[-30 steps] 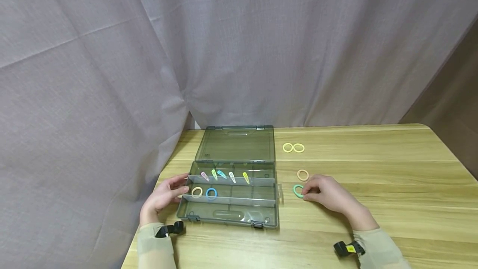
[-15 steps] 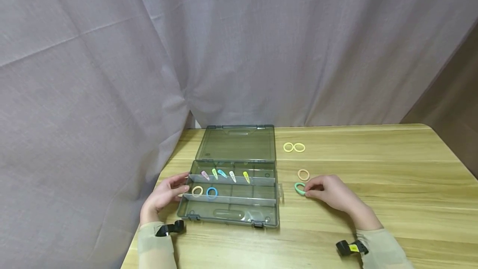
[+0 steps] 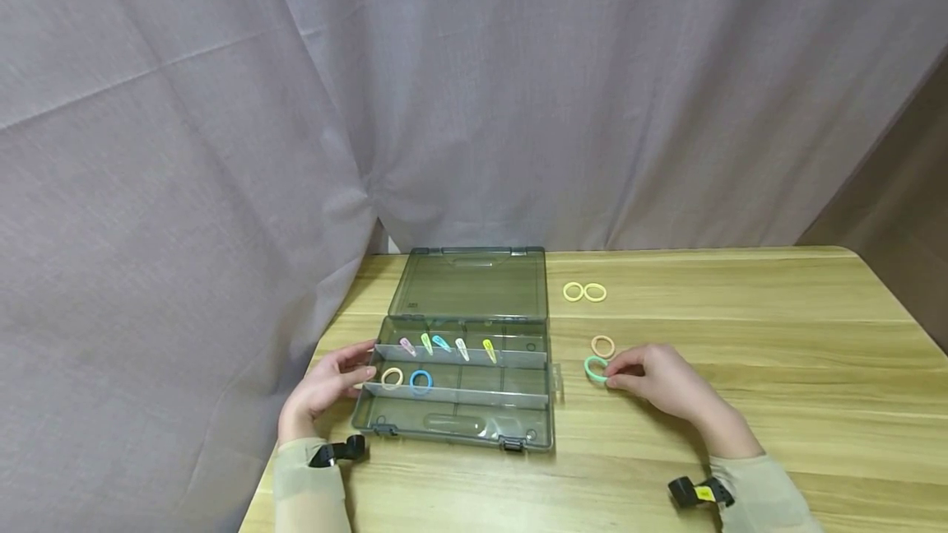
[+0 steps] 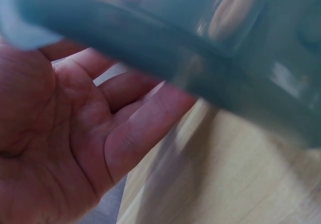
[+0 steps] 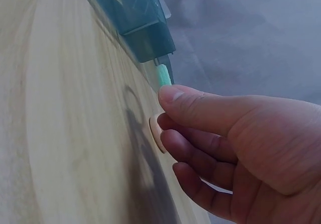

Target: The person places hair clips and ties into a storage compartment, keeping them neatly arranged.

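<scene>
A translucent grey organizer box point(image 3: 453, 423) lies with its lid opened back on the wooden table. My left hand point(image 3: 323, 389) holds its left side, thumb at the rim and fingers along the outer wall; in the left wrist view the box wall point(image 4: 150, 38) hides part of the fingers. To the right of the box, my right hand point(image 3: 657, 381) pinches a green hair tie point(image 3: 590, 370) between thumb and index finger. The right wrist view shows the green hair tie point(image 5: 163, 75) edge-on, raised off the table. Just behind it lies an orange hair tie point(image 3: 603, 336).
Two yellow hair ties point(image 3: 573, 292) lie side by side farther back. Inside the box, several snap hair clips point(image 3: 442, 343) sit in the rear row. A pale yellow hair tie point(image 3: 392, 368) and a blue hair tie point(image 3: 420, 373) are in the middle row. A grey curtain point(image 3: 481, 105) hangs behind.
My right hand has shifted slightly right and up, and the green hair tie has moved with it, tilting and then rising. My left hand has stayed at the box.
</scene>
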Tool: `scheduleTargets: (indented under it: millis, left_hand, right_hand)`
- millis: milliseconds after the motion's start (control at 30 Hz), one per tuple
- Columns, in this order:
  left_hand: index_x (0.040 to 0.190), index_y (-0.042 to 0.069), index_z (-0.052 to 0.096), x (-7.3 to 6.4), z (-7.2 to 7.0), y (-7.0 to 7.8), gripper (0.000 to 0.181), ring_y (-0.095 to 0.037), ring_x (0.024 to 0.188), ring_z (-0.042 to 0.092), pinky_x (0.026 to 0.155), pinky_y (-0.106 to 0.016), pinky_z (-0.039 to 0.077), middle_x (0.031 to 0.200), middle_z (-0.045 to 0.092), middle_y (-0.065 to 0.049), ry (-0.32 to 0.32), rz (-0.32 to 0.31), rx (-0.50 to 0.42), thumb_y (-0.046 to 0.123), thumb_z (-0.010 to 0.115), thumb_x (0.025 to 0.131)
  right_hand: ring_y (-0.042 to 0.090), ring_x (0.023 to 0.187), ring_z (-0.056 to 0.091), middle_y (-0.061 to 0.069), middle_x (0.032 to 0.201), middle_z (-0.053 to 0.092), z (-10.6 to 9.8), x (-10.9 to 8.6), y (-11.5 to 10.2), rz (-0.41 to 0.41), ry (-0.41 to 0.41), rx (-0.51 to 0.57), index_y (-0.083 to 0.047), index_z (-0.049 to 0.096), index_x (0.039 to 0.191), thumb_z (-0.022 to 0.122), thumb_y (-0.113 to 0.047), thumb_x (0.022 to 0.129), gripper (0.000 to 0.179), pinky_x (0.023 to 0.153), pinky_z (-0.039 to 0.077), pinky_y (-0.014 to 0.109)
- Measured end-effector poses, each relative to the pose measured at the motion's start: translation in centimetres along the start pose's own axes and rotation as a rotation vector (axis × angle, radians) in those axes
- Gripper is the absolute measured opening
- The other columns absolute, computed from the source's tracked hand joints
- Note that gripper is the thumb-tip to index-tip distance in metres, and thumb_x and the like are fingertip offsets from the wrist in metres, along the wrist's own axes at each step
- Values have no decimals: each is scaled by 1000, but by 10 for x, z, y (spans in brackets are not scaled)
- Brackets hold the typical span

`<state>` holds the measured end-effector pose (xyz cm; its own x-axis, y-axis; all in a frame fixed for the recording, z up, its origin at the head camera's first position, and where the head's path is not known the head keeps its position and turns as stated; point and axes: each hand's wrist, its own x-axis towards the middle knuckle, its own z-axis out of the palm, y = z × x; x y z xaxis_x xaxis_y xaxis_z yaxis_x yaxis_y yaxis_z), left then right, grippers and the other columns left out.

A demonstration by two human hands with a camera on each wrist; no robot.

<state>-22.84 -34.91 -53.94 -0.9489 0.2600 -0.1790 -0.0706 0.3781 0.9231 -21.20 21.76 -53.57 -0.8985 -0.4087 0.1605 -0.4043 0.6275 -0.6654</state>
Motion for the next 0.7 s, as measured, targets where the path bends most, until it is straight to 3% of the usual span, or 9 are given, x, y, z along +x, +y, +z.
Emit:
scheduleTargets:
  millis: [433,700]
  left_hand:
    - [160,-4,44,-1,1,1,64,-38,132,57,84,-40,61,152,53,-32,10,6,6,12,70,104]
    - [160,-4,44,-1,1,3,64,-39,133,56,86,-42,61,152,53,-31,13,3,12,12,70,104]
  right_hand:
    - [3,82,66,-14,91,75,-2,0,-9,-7,12,11,-21,83,95,87,-16,91,8,78,57,29]
    - [1,78,64,-16,88,72,1,1,-22,-78,24,7,-20,83,97,86,-10,91,12,73,57,27]
